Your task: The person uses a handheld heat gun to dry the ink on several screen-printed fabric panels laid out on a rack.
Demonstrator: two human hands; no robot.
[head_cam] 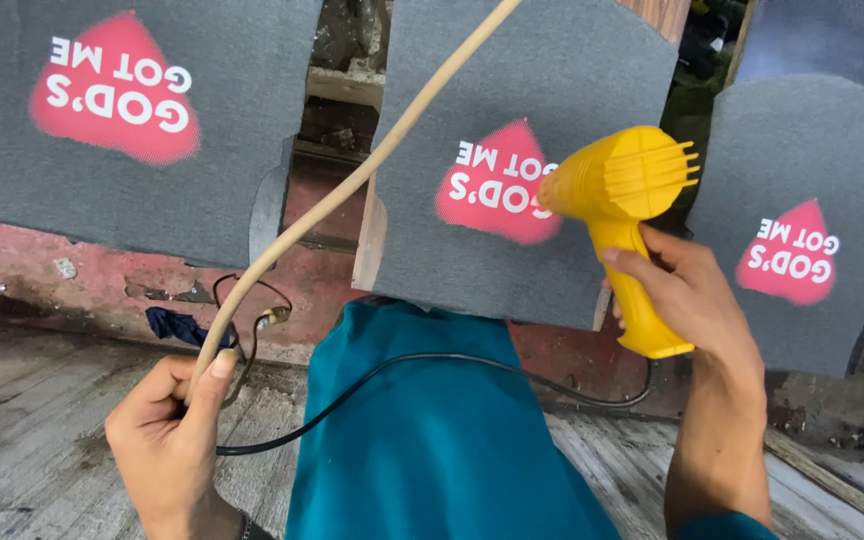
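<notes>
My right hand (694, 300) grips the handle of a yellow heat gun (624, 190), its nozzle aimed left at the pink print on the middle grey fabric piece (522, 90). A black cord (432, 365) runs from the gun's handle across my teal-clad leg (432, 440) toward my left hand. My left hand (167, 425) is closed around a long thin tan stick (352, 185) that slants up to the top of the view in front of the middle piece. The cord also passes by this hand.
Three grey fabric pieces with pink heart-shaped prints hang in a row: left (132, 180), middle, right (802, 170). Behind them runs a worn red wall (102, 275). A dark blue rag (177, 326) and a wire lie on the weathered wooden planks (22, 440).
</notes>
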